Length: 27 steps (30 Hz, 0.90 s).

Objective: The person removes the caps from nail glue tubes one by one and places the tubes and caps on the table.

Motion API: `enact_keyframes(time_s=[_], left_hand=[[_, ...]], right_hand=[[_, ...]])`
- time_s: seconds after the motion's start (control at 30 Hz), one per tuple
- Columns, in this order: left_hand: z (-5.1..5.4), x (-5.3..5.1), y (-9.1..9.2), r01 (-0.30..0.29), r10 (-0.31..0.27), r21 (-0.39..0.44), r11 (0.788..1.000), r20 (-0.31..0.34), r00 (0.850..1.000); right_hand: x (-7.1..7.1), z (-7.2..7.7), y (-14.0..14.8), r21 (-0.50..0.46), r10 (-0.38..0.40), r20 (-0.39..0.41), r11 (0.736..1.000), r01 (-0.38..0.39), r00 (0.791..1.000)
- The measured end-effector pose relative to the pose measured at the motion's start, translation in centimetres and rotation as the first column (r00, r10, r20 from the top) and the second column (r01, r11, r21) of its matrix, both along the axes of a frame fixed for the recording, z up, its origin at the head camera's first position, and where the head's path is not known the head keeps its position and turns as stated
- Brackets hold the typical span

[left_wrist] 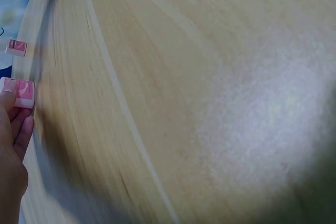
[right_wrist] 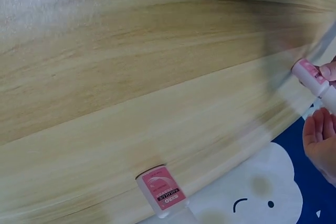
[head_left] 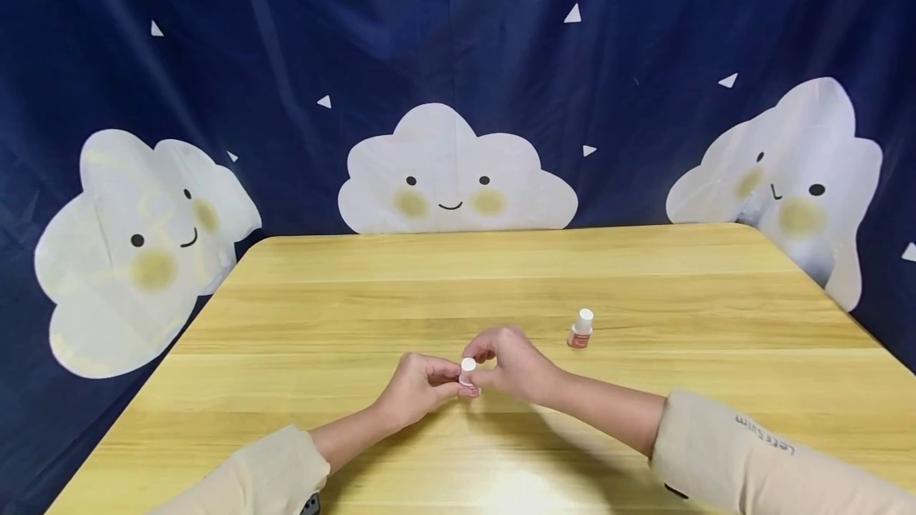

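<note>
- Dead centre, near side of the wooden table, two hands met on one tiny target: the held bottle, pink label below, white cap on top!
- The left hand had the lower body, thumb on one side, fingers on the other, a clear pinch on the labelled part.
- And the right hand was up at the top, thumb and forefinger curled about the white cap; how hard they squeezed, one could not tell.
- The held bottle was close to upright, cap uppermost, right between the hands; whether its base touched the wood could not be made out.
- Off to the right and farther back, the second bottle stood upright on the table, well apart from both hands, white cap above, pink label with dark print below.
- Beige sleeves ran in from the bottom, the right sleeve carrying dark lettering.
- Behind it all hung a dark blue cloth, with smiling white clouds and small white triangles scattered above!
</note>
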<state>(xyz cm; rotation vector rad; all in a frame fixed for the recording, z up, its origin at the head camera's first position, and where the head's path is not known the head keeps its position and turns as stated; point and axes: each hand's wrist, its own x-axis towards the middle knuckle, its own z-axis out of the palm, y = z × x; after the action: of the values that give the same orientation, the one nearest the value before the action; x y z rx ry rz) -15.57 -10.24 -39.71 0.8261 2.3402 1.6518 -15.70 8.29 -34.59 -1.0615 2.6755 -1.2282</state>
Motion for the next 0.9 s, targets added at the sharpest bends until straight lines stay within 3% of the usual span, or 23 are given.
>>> enact_keyframes(time_s=[0.3, 0.77, 0.9], left_hand=[[-0.04, -0.08, 0.09, -0.009, 0.009, -0.014, 1.0, 0.003, 1.0], [-0.02, -0.07, -0.06, 0.011, -0.011, -0.006, 1.0, 0.007, 1.0], [-0.13, -0.11, -0.03, 0.017, -0.017, 0.002, 1.0, -0.021, 1.0]], right_hand=[[0.03, -0.21, -0.04, -0.024, -0.05, 0.02, 0.998, 0.05, 0.999], [-0.22, 0.14, 0.42, 0.014, 0.044, 0.002, 0.999, -0.044, 0.999], [-0.28, 0.23, 0.57, 0.031, 0.081, -0.029, 0.996, -0.08, 0.996]])
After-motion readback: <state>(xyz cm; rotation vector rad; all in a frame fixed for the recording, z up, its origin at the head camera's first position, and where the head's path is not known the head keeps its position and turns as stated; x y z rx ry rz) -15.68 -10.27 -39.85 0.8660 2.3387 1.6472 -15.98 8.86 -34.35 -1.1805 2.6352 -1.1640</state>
